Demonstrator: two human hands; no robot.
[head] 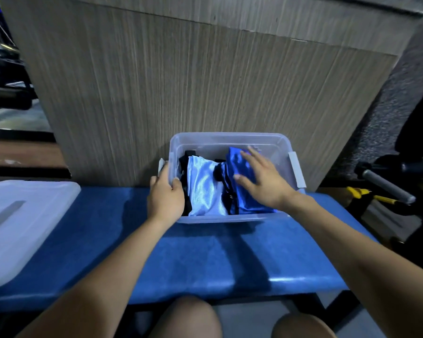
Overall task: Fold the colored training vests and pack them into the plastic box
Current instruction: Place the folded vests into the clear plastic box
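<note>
Two vests (205,189) boxed under right hand (261,184)

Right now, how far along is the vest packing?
Nearly done, it seems. A folded light blue vest already lies in the plastic box. The right hand presses a dark blue vest down beside it while the left hand grips the box's edge. The lid lies apart on the blue bench, not yet fitted.

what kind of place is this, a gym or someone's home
Probably a gym or sports club, though that is a guess. The person works on a blue padded bench, packing shiny training vests into a clear plastic box, and dark equipment that looks like exercise machines stands at the far left.
</note>
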